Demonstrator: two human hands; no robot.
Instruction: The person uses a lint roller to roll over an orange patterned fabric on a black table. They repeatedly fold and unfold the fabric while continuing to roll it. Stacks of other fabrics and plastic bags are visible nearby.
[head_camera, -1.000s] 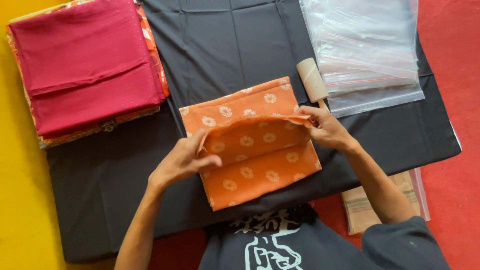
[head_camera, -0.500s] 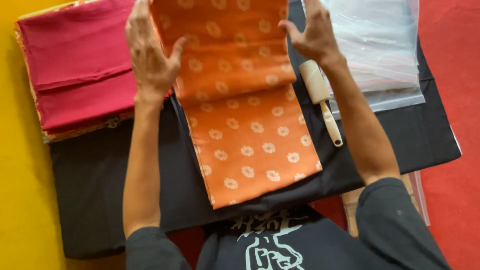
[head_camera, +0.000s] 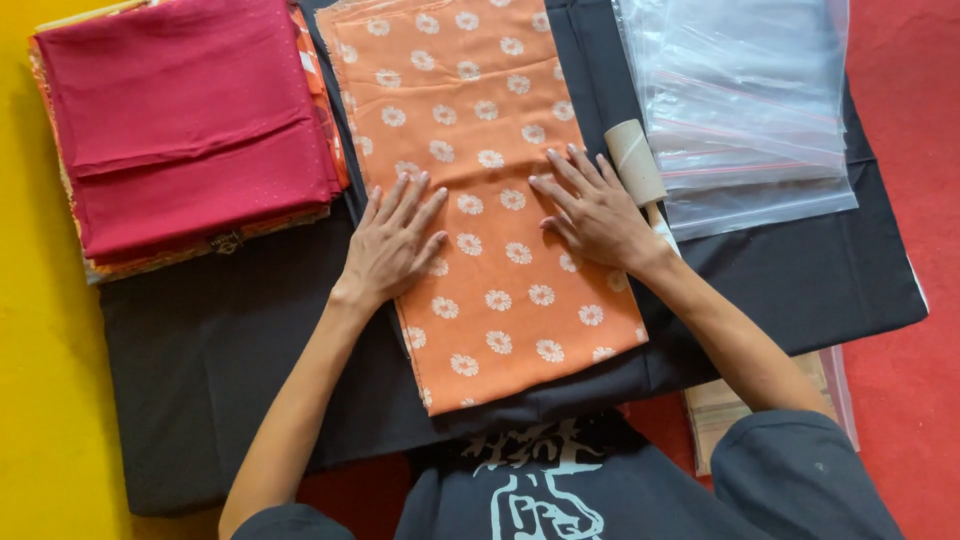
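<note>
An orange cloth with white flower prints (head_camera: 470, 110) lies unfolded lengthwise on a black sheet (head_camera: 230, 340). My left hand (head_camera: 392, 243) rests flat on the cloth's left edge, fingers spread. Flat on the cloth's right half lies my right hand (head_camera: 596, 212), fingers apart, beside a lint roller (head_camera: 638, 165). Neither hand grips anything.
A stack of folded fabrics topped by a crimson cloth (head_camera: 185, 125) sits at the upper left. Clear plastic zip bags (head_camera: 745, 95) lie at the upper right. More packaged items (head_camera: 720, 405) lie by my right elbow. The floor is yellow at left, red at right.
The folded orange cloth was lifted open and spread out flat away from me. Both hands came down from holding its far edge and now press flat on it.
</note>
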